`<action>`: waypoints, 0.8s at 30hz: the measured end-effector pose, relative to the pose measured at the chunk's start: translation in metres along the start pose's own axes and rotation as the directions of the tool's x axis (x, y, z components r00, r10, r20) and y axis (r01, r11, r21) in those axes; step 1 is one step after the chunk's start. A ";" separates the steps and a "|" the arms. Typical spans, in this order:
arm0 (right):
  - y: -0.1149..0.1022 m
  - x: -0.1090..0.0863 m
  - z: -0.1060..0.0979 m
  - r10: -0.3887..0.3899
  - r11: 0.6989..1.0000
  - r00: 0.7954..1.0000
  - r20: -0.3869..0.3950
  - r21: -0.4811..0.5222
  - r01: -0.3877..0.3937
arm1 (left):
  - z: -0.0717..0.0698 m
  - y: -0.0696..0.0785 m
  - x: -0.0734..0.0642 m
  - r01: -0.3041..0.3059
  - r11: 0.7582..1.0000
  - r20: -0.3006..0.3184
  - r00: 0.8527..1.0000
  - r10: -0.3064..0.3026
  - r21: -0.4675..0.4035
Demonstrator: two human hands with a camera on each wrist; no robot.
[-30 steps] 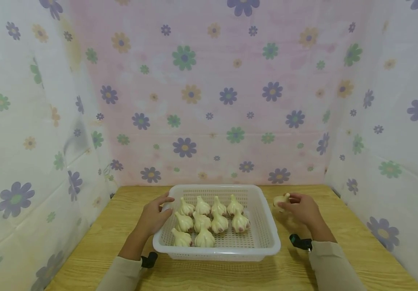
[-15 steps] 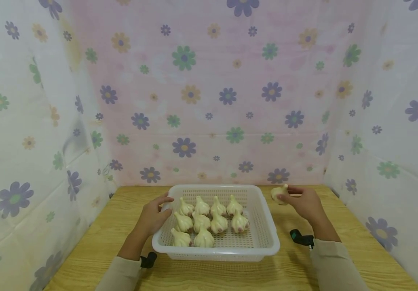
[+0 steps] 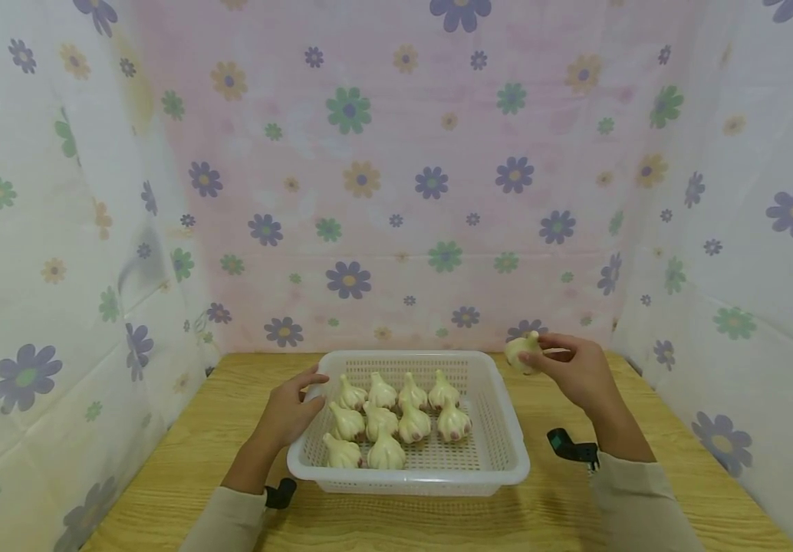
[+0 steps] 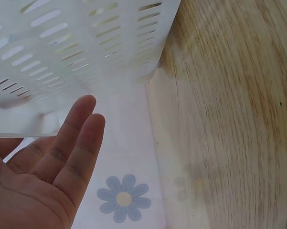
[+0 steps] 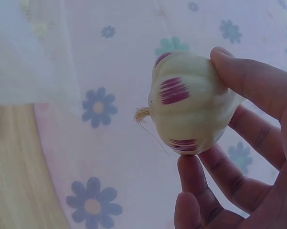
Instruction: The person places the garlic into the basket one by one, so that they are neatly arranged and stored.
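Note:
A white plastic basket (image 3: 410,477) with slotted walls holds several garlic bulbs (image 3: 413,422), set in rough rows toward its left side. My left hand (image 3: 291,408) holds the basket's left rim, thumb and index finger over the edge; the other fingers extend below the rim along the outer wall in the left wrist view. To the right of the basket, my right hand (image 3: 579,376) pinches one more garlic bulb (image 5: 191,102) between thumb and fingertips, raised above the table. That bulb has purple streaks and a tuft of dry roots, which points left in the right wrist view.
The basket stands on a wood-grain table (image 3: 182,460). Flower-patterned cloth (image 3: 396,192) hangs behind the table and on both sides. Black wrist-worn devices (image 3: 572,448) stick out beside the sleeves.
My right hand has lifted the garlic bulb up from near the table and moved it slightly left. My left hand has stayed on the basket's rim.

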State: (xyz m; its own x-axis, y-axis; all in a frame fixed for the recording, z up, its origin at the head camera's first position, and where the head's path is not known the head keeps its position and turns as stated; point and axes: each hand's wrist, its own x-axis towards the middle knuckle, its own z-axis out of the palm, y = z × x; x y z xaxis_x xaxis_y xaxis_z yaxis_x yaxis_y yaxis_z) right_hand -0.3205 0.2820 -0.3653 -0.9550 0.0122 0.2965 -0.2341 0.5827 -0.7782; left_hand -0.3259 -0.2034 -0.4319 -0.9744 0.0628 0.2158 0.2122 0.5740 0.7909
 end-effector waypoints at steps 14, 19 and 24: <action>-0.033 -0.006 0.008 -0.085 0.996 0.996 -0.012 0.026 0.085 | -0.002 0.001 0.001 -0.023 0.998 -0.008 1.000 0.024 0.057; -0.040 -0.007 0.017 -0.126 0.990 0.992 0.009 0.059 0.126 | -0.002 0.001 0.001 -0.016 0.999 -0.008 1.000 0.016 0.044; -0.042 -0.003 0.031 -0.159 0.984 0.986 0.046 0.084 0.155 | -0.001 0.000 0.001 -0.020 0.999 -0.012 1.000 0.020 0.045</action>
State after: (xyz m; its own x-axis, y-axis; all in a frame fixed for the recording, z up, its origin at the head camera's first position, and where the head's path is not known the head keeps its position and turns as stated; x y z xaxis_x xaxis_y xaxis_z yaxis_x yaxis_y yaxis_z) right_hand -0.3129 0.2326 -0.3507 -0.9128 -0.1184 0.3908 -0.3940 0.5074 -0.7664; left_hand -0.3269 -0.2041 -0.4316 -0.9689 0.0649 0.2387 0.2280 0.6086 0.7600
